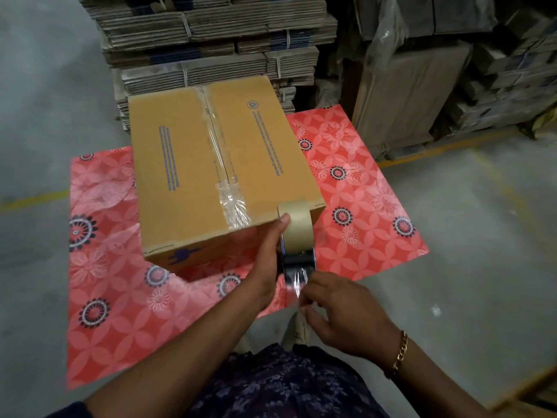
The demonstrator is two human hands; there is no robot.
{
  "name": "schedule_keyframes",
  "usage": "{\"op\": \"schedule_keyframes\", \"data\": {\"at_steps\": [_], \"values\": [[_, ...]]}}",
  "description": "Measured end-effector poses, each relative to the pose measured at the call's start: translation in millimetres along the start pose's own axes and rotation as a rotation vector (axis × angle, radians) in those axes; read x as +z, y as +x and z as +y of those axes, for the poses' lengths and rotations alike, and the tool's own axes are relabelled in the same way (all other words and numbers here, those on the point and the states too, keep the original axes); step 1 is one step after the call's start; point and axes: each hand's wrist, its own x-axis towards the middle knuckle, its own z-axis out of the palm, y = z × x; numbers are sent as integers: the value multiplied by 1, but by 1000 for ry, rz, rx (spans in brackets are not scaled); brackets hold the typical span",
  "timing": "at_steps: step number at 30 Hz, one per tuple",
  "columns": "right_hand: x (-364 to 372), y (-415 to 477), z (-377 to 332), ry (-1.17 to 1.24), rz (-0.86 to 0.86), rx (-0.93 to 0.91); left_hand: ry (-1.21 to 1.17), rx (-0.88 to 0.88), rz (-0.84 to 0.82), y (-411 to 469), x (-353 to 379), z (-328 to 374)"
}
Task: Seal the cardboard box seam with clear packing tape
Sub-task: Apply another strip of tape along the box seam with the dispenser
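Note:
A closed brown cardboard box point(187, 164) stands on a red flowered table cover point(361, 188). Clear tape point(221, 152) runs along its centre seam and wrinkles at the near edge. A tape dispenser point(297, 236) with a tan roll is held upright at the box's near right corner. My left hand point(268, 260) grips the dispenser, thumb on the roll. Just below it, my right hand point(340, 309) pinches the loose end of clear tape point(297, 280) coming from the dispenser's mouth.
Strapped stacks of flattened cartons point(217, 34) rise behind the table. More cardboard and plastic-wrapped goods point(437, 70) fill the back right. Grey concrete floor with yellow lines point(452, 143) lies on both sides.

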Motion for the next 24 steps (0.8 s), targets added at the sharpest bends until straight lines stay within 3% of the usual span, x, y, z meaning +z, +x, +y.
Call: {"op": "schedule_keyframes", "data": {"at_steps": [5, 10, 14, 18, 24], "values": [[-20, 50, 16, -86, 101, -2, 115, 75, 44, 34, -2, 55], [-26, 111, 33, -149, 156, -11, 251, 79, 204, 84, -9, 98], [-19, 131, 41, -176, 149, -23, 495, 220, 296, 83, -1, 118], [-10, 133, 43, -167, 164, -41, 846, 208, 450, 93, -6, 115], [-2, 133, 40, -170, 225, -41, 836, 338, 422, 86, -35, 112]]}}
